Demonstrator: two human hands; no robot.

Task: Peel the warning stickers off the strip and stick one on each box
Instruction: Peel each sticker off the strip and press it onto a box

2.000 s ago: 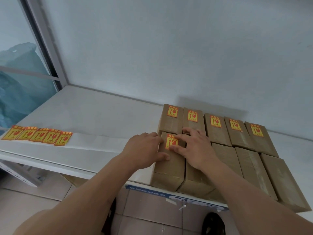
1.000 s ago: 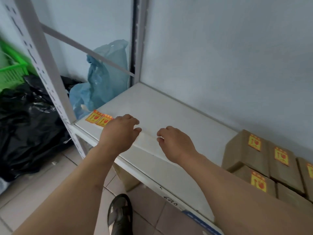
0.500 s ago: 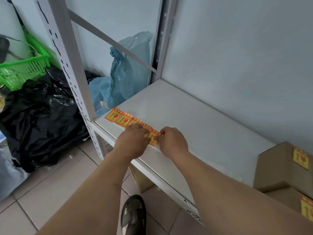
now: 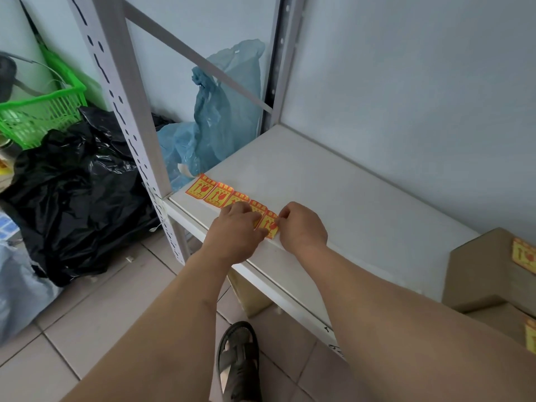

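A strip of orange and yellow warning stickers (image 4: 216, 192) lies along the front left edge of the white shelf (image 4: 333, 195). My left hand (image 4: 235, 233) presses flat on the strip, covering part of it. My right hand (image 4: 303, 227) pinches the top corner of the end sticker (image 4: 269, 226) between thumb and forefinger. At the far right, two brown boxes (image 4: 487, 271) show at the frame edge, each with a sticker (image 4: 525, 255) on top.
A grey shelf upright (image 4: 130, 111) stands left of the strip. Beyond it are black bin bags (image 4: 78, 192), a blue plastic bag (image 4: 220, 117) and a green basket (image 4: 37, 108). My sandalled foot (image 4: 239, 361) rests on the tiled floor below.
Both hands left the stickered box and moved left to the strip. The view swung left with them. My right fingers now pinch the end sticker's corner.
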